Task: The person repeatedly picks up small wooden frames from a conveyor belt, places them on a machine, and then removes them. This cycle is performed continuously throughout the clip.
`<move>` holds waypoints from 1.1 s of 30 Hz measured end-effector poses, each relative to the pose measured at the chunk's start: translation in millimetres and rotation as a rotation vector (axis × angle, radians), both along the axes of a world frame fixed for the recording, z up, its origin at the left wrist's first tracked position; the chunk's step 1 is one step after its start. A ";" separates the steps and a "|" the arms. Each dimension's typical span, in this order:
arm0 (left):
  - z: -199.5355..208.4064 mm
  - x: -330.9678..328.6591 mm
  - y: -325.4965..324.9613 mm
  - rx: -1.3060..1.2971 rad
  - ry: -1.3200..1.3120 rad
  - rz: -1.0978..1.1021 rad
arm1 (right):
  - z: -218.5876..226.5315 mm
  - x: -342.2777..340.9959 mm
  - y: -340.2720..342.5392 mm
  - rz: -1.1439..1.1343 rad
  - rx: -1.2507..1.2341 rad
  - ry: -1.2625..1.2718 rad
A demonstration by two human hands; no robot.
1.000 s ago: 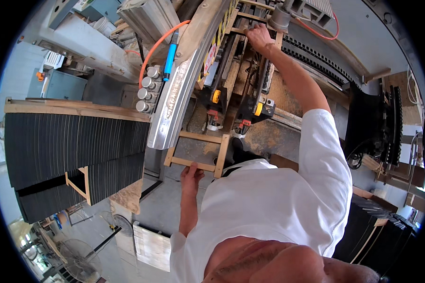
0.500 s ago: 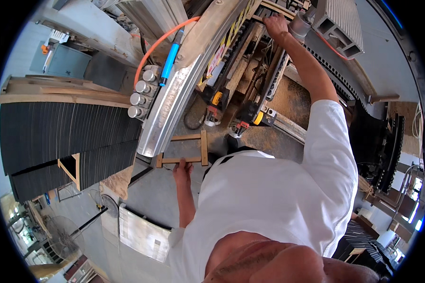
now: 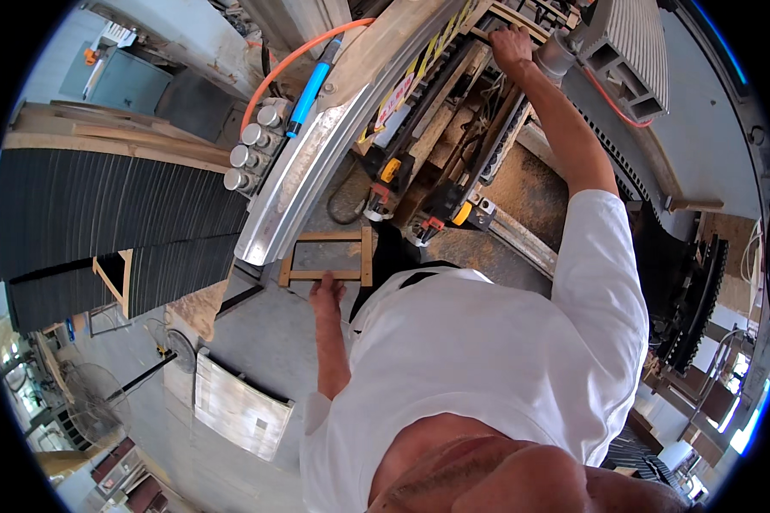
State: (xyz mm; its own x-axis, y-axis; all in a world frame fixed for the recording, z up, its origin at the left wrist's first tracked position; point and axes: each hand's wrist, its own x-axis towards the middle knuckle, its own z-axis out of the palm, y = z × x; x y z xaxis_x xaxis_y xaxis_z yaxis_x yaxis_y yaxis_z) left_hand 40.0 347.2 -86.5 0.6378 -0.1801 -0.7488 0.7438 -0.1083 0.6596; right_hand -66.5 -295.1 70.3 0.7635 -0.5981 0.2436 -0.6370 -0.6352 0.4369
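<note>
Low on my left side, my left hand [image 3: 327,295] is closed on the near bar of a small rectangular wooden frame [image 3: 367,256], which hangs beside my leg above the floor. Its fingers are partly hidden behind the bar. My right arm stretches far forward over a woodworking machine [image 3: 428,137]. There my right hand [image 3: 511,50] is curled over the near edge of another light wooden frame [image 3: 524,20] at the machine's far end. A grey metal cylinder [image 3: 556,53] stands just to the right of that hand.
A metal beam [image 3: 295,184] with an orange hose [image 3: 265,85] and a blue tube [image 3: 314,90] runs at the left. Dark slats [image 3: 103,205] are stacked further left. Red and yellow clamp parts [image 3: 432,228] face me; sawdust [image 3: 530,205] covers the machine bed.
The frame in my left hand has turned and its opening shows more fully. My right hand stays at the far wooden frame. The whole view has shifted slightly.
</note>
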 end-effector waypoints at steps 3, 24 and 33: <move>-9.0 2.1 11.4 -0.118 -0.028 -0.019 | 3.4 2.9 2.8 -0.008 -0.002 -0.011; 183.3 49.8 121.2 -0.093 -0.722 -0.063 | 31.3 -0.3 21.1 -0.141 0.214 -0.287; 291.8 228.0 242.1 -0.159 -0.996 0.321 | 121.0 1.2 356.2 0.521 0.584 -1.173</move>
State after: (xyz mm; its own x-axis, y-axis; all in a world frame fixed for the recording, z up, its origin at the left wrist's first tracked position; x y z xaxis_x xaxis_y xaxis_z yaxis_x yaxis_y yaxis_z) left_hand 268.0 589.3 205.3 0.9862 0.0562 0.1555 -0.1619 0.1389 0.9770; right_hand -65.3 61.1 191.2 0.4549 -0.5481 0.7019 -0.0804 -0.8102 -0.5806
